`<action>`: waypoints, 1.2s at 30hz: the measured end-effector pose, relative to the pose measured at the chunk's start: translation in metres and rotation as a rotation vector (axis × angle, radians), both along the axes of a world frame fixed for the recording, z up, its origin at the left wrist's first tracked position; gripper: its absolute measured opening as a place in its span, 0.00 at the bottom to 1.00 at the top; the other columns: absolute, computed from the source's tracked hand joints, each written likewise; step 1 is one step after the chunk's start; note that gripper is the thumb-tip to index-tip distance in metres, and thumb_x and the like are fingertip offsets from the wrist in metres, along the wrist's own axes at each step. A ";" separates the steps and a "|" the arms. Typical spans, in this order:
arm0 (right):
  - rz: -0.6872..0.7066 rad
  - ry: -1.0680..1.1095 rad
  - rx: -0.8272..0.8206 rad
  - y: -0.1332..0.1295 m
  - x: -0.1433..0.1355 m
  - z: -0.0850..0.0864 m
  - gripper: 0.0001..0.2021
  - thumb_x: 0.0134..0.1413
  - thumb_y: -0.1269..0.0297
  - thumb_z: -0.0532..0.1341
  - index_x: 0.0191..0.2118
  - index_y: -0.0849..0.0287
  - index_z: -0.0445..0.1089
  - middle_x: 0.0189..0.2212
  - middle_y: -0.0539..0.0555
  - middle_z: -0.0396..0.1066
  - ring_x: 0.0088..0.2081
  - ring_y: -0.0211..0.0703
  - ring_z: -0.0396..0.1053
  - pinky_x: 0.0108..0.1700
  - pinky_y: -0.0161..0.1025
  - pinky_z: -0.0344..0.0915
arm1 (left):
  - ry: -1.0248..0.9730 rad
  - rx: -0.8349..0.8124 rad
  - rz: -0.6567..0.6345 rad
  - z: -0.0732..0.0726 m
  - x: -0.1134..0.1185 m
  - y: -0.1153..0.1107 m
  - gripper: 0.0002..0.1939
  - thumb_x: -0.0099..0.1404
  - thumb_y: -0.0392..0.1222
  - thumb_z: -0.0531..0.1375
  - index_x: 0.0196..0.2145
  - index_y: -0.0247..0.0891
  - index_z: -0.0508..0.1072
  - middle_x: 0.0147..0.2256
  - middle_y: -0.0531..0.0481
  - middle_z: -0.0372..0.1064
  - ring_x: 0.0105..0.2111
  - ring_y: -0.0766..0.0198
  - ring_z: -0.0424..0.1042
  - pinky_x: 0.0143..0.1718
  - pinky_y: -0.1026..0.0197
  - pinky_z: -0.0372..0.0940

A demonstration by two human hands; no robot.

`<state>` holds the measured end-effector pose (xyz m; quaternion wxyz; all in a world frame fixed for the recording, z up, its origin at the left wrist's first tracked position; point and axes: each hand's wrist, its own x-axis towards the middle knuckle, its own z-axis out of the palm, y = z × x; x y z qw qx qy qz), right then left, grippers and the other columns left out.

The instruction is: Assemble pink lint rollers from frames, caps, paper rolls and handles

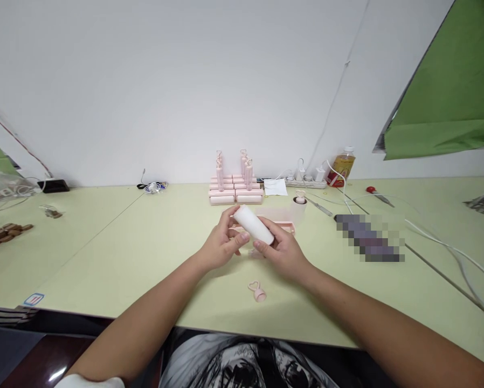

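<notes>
A white lint roller roll [253, 224] is held tilted above the table between my two hands. My left hand [221, 243] grips its upper left end with thumb and fingers. The lower right end is in my right hand [286, 250], thumb on the near side. Below the hands, a pink heart-shaped loop with a cap [260, 294] lies on the table. Behind my right hand is a pink lint roller frame [290, 226], partly hidden. Between the hands a small translucent part [256, 253] shows, mostly covered.
Pink lint rollers [236, 198] with heart-topped handles stand stacked at the wall. To their right are a cup with a heart piece [299, 205], a power strip [312, 183], a bottle [341, 167] and a red-handled screwdriver [379, 196]. White cables [440, 241] cross the right side.
</notes>
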<state>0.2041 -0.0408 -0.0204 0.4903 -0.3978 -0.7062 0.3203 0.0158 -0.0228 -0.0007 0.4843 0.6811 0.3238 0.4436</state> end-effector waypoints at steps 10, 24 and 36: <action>0.121 -0.197 0.289 -0.008 -0.002 0.010 0.20 0.62 0.62 0.56 0.59 0.50 0.63 0.54 0.60 0.63 0.32 0.39 0.69 0.35 0.41 0.73 | -0.424 -0.376 0.073 0.010 0.010 -0.002 0.34 0.62 0.56 0.60 0.60 0.50 0.49 0.39 0.49 0.69 0.30 0.62 0.73 0.20 0.64 0.69; -1.035 -0.388 0.139 0.081 0.138 0.023 0.31 0.53 0.53 0.57 0.60 0.64 0.55 0.59 0.70 0.52 0.62 0.64 0.47 0.59 0.61 0.47 | -0.381 -0.340 0.186 0.013 -0.002 0.007 0.32 0.63 0.54 0.59 0.60 0.54 0.50 0.41 0.48 0.67 0.33 0.59 0.75 0.15 0.66 0.68; -1.070 -0.320 0.115 0.101 0.159 0.002 0.28 0.47 0.55 0.60 0.53 0.63 0.60 0.54 0.69 0.60 0.59 0.65 0.54 0.58 0.61 0.50 | -0.308 -0.272 0.238 0.019 -0.005 0.004 0.31 0.63 0.56 0.57 0.60 0.54 0.50 0.41 0.48 0.67 0.30 0.60 0.74 0.15 0.66 0.67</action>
